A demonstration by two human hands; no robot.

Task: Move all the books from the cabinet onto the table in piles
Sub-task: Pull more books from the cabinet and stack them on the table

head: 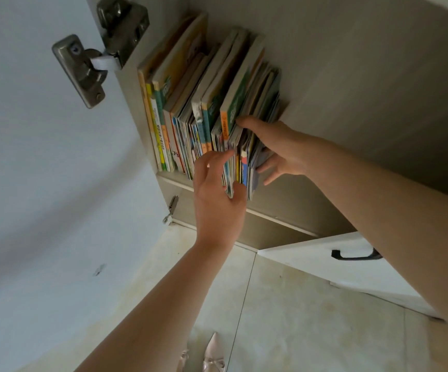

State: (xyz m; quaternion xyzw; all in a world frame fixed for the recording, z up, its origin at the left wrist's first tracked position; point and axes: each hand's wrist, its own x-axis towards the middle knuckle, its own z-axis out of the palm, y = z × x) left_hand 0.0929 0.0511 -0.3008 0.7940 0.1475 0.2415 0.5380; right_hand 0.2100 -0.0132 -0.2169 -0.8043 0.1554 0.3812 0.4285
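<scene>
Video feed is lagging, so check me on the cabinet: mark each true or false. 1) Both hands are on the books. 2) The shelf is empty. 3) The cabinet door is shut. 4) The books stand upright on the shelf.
1) True: the left hand and the right hand grip a bundle of thin books.
2) False: a row of books fills its left part.
3) False: the cabinet door is swung open, hinge exposed.
4) True, leaning slightly.

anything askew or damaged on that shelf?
Yes: the books lean rightward instead of standing upright. One white spine mid-row looks torn at its top. The bundle between both hands juts past the shelf edge.
</scene>
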